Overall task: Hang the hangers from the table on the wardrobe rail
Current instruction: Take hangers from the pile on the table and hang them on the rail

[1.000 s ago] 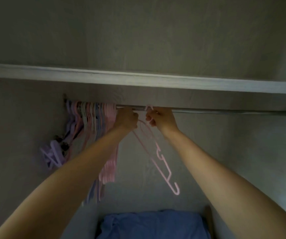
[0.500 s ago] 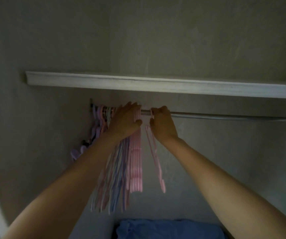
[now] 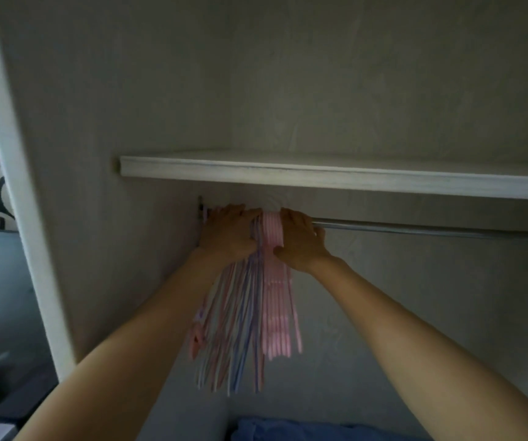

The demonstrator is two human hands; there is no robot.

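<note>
Several pink and lilac hangers [image 3: 256, 313] hang in a tight bunch at the left end of the metal wardrobe rail [image 3: 415, 229]. My left hand [image 3: 229, 232] lies flat against the left side of the bunch, fingers spread over the hooks. My right hand [image 3: 301, 238] presses against the right side, where a group of pink hangers [image 3: 275, 313] hangs, its fingers over the rail. The hooks are hidden between my hands. Both hands touch the hangers; neither clearly grips one.
A white shelf [image 3: 320, 175] runs just above the rail. The wardrobe's left side wall [image 3: 113, 218] stands close to the hangers. Blue cloth [image 3: 288, 429] lies at the wardrobe bottom. The rail to the right carries nothing.
The lone pink hanger on the right has been pushed left into the bunch. Both hands have closed in on the hangers, and my view has swung to the left.
</note>
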